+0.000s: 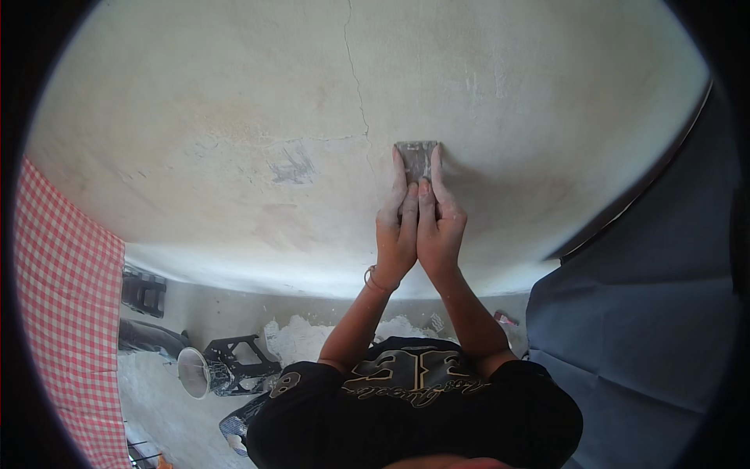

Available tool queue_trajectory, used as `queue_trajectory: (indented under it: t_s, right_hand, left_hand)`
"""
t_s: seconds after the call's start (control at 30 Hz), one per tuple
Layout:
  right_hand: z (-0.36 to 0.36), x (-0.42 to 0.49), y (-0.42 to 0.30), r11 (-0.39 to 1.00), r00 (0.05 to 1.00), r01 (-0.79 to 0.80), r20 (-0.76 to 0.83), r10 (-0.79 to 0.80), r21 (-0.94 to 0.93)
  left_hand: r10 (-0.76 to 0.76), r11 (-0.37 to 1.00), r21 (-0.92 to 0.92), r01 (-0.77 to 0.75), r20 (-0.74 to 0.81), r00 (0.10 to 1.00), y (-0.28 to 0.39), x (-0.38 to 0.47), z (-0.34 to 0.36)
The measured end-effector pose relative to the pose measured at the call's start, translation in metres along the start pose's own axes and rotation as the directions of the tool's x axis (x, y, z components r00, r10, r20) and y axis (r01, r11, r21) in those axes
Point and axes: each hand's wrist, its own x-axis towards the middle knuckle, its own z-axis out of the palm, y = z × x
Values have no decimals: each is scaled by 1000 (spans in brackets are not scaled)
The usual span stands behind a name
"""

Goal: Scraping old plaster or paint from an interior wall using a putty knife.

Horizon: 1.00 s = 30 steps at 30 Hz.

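My left hand and my right hand are side by side, both dusted with pale powder. Between them they grip a flat, grey, plaster-smeared tool, which looks like a putty knife or scraper blade. Each index finger lies along one side of it, and the thumbs press its lower end. Its far edge is against the pale plastered wall; the handle is hidden by my hands. Left of the tool, a thin crack runs down the wall, with a grey smeared patch beyond it.
A red-and-white checked cloth hangs at left. Beside it a person's trousered leg shows near a dark stool. A bucket stands by a black plastic stool. White residue covers some floor. Grey-blue sheeting hangs at right.
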Motion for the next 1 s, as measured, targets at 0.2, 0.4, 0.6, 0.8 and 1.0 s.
queue_trajectory:
  t_s: [0.2, 0.4, 0.6, 0.8, 1.0]
  right_hand:
    - [-2, 19, -6, 999, 1000, -19, -5, 19, 43]
    - [-3, 14, 8, 1000, 1000, 1, -23, -1, -16]
    - [-7, 22, -2, 998, 999, -10, 41, 8, 56]
    - [6, -2, 3, 999, 994, -33, 102, 29, 42]
    - [22, -1, -14, 987, 994, -84, 81, 73, 135]
  left_hand:
    - [-19, 999, -29, 19, -11, 1000, 4, 16, 5]
    - [-55, 998, -14, 55, 18, 998, 4, 13, 10]
    - [-11, 999, -38, 8, -84, 996, 6, 15, 12]
    - [-167, 984, -53, 168, 24, 986, 2, -2, -11]
    - [-305, 902, -320, 290, 4, 952, 15, -15, -29]
